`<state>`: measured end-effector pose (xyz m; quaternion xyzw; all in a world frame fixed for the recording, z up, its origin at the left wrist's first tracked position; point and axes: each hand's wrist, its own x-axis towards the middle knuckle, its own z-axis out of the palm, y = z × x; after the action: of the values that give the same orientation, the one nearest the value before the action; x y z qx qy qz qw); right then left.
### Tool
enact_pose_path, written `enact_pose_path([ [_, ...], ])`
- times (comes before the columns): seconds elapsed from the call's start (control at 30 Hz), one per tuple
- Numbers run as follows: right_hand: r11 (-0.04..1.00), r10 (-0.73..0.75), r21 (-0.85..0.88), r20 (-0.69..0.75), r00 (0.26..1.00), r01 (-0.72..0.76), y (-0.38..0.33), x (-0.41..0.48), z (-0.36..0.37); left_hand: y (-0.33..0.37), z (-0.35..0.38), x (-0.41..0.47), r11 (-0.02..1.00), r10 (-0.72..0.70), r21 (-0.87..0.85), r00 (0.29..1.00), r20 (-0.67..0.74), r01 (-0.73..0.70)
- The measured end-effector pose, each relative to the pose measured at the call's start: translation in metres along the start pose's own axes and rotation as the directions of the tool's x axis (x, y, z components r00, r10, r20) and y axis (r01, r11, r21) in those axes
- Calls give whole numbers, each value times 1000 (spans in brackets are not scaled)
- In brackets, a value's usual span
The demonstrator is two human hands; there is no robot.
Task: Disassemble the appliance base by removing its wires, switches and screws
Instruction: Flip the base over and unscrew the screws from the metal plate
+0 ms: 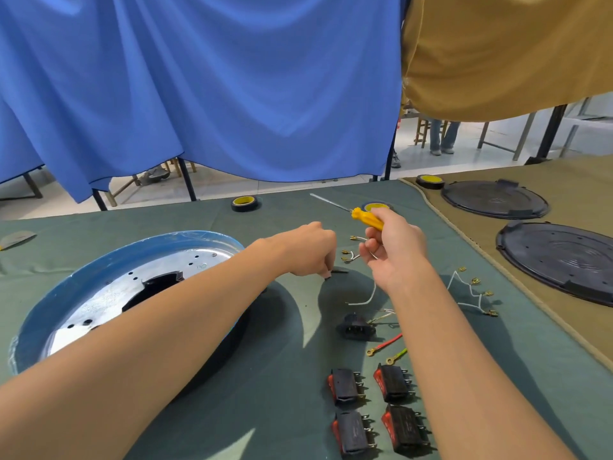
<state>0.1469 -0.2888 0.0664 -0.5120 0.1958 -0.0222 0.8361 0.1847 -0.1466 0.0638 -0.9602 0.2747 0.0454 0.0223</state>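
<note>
The round appliance base (109,283) with a blue rim and silver inside lies at the left of the green cloth. My left hand (306,250), fingers curled down, pinches a small dark part (338,270) on the cloth just right of the base. My right hand (393,250) is raised beside it and grips a yellow-handled screwdriver (365,219), shaft pointing up-left. Several black and red switches (378,406) lie in rows near the front. A black socket (356,327), white wires (471,293) and a red wire (386,343) lie between.
Two black round covers (494,199) (560,260) rest on the tan cloth at the right. Tape rolls (243,203) (429,180) sit near the far table edge. A blue curtain hangs behind the table.
</note>
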Motion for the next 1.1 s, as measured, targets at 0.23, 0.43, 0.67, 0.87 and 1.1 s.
enact_pose_path([
  [0.23,1000,12,1,-17,1000,-12,-4,1,-4,29,1,14,999,36,35,998,-43,-34],
  [0.43,1000,16,12,-12,1000,-16,-4,1,-4,31,5,10,997,19,82,997,-76,-13],
  [0.67,1000,13,14,-15,1000,-13,-4,0,-5,26,3,3,991,18,137,997,-75,-8],
  [0.87,1000,0,0,-22,1000,0,-5,-2,-6,28,4,4,994,44,107,992,-120,-31],
  [1.1,1000,5,1,-49,999,-5,-7,2,-9,30,8,3,978,75,203,983,-169,-40],
])
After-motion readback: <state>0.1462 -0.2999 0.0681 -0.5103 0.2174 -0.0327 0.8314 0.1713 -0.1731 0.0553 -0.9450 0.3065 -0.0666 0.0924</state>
